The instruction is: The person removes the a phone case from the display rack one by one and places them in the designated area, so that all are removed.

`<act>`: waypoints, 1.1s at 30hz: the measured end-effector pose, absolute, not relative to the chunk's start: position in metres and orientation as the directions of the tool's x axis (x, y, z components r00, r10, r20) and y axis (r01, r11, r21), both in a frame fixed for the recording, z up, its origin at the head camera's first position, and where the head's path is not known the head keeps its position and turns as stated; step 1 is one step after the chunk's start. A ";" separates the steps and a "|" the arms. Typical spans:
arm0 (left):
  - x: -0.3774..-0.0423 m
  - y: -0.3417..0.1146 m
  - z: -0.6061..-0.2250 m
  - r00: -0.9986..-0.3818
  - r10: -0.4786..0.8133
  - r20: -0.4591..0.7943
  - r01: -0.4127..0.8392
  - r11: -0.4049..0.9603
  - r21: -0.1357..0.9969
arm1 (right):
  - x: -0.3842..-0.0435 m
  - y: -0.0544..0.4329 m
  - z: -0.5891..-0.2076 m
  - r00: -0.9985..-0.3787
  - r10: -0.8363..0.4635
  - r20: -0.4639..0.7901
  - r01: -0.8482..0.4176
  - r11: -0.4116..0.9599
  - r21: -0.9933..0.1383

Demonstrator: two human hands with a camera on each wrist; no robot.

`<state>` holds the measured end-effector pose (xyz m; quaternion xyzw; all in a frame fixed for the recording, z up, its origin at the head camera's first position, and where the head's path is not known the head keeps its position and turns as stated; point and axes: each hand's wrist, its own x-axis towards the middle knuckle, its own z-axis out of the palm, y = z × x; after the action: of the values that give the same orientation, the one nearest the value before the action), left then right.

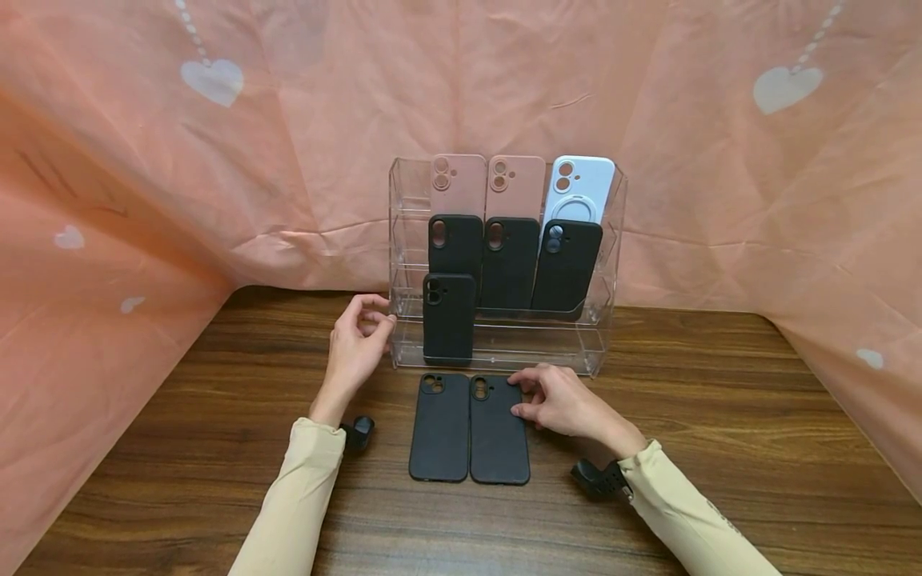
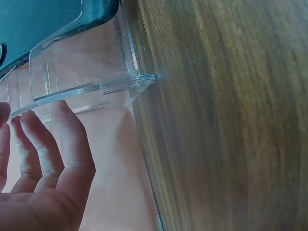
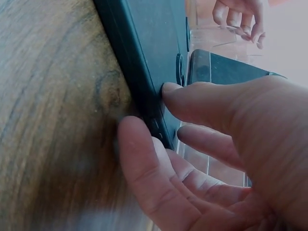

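Two black phone cases lie side by side on the table before a clear acrylic stand (image 1: 504, 336). My right hand (image 1: 562, 400) pinches the upper right edge of the right-hand black phone case (image 1: 499, 440); the right wrist view shows a fingertip on its back and another beside its rim. Left of it lies the second black phone case (image 1: 439, 432). My left hand (image 1: 360, 340) is at the stand's left side, its bent fingertips touching the clear side panel (image 2: 86, 89), nothing held. One black phone case (image 1: 448, 328) stands in the front tier, at the left.
Behind stand several more cases: black ones (image 1: 511, 268) in the middle tier, pink ones (image 1: 461, 188) and a white one (image 1: 594, 180) with a ring at the back. Pink cloth (image 1: 324, 160) encloses the wooden table (image 1: 216, 432).
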<state>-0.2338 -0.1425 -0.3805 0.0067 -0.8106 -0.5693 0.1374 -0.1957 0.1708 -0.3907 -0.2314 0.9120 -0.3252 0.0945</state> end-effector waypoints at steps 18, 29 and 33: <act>-0.234 -0.142 -0.380 -0.953 -0.184 0.241 0.164 0.356 0.920 | -0.210 0.161 -0.371 -0.855 -0.342 0.389 -0.518 0.537 -0.666; -0.235 -0.141 -0.378 -0.958 -0.183 0.222 0.142 0.372 0.917 | -0.228 0.139 -0.364 -0.862 -0.249 0.441 -0.506 0.421 -0.753; -0.235 -0.141 -0.377 -0.957 -0.185 0.224 0.144 0.371 0.917 | -0.235 0.132 -0.362 -0.863 -0.241 0.445 -0.505 0.375 -0.777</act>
<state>-0.2354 -0.1414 -0.3767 0.0126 -0.8149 -0.5607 0.1463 -0.2353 0.1316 -0.3623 -0.2277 0.8191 -0.5104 -0.1295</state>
